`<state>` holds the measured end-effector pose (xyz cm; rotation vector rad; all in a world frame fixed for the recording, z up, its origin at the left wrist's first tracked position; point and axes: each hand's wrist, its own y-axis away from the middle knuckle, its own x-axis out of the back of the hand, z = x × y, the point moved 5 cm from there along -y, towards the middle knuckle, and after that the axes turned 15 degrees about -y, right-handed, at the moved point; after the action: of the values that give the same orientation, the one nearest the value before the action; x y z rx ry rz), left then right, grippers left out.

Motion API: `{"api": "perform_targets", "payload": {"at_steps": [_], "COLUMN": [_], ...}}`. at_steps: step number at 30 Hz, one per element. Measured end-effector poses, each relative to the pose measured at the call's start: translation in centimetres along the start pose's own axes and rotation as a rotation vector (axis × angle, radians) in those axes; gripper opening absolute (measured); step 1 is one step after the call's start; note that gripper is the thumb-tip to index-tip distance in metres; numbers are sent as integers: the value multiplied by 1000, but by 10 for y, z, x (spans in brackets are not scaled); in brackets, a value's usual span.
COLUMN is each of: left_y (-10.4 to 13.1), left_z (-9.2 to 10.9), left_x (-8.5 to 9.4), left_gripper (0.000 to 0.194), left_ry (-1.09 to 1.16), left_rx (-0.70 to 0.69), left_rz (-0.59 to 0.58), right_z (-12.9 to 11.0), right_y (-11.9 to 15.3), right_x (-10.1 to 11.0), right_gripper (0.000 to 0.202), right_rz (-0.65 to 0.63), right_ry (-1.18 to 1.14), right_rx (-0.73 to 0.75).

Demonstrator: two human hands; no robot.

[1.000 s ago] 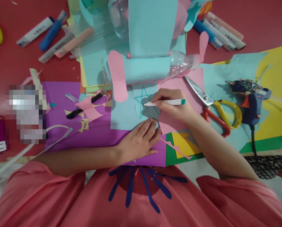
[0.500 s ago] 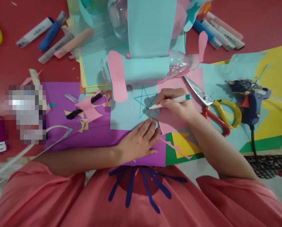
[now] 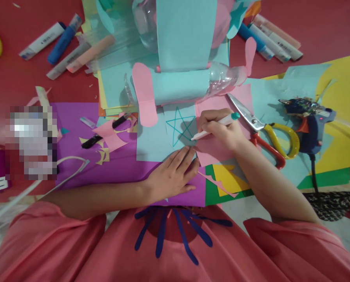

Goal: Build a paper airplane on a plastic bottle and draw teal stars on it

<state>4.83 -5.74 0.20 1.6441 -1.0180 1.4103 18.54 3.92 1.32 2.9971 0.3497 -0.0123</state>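
Head: marker in right hand.

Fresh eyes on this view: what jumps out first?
Probably the green star outline on the light blue paper, with the right hand holding a white marker at its lower right point. Just beyond lies a clear bottle wrapped in light blue, and to the right, open scissors with one yellow and one red handle.
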Motion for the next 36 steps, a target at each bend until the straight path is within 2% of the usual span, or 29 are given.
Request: {"api": "perform_targets", "payload": {"at_steps": [13, 26, 32, 36], "left_y": [-1, 0, 0, 0], "left_z": [1, 1, 0, 0], "left_x": [1, -1, 0, 2], "left_gripper": [67, 67, 67, 67], "left_ry": [-22, 3, -9, -22], "left_rx": [8, -3, 5, 4], "left_rz": [50, 7, 20, 33], "right_z": [4, 3, 2, 7], "right_y": [0, 1, 2, 2], "right_x": [6, 3, 14, 11], "right_gripper": [17, 20, 27, 24], "right_rz": [27, 62, 262, 246], "right_ry": [18, -35, -211, -272], "right_rx": [-23, -30, 145, 111]}}
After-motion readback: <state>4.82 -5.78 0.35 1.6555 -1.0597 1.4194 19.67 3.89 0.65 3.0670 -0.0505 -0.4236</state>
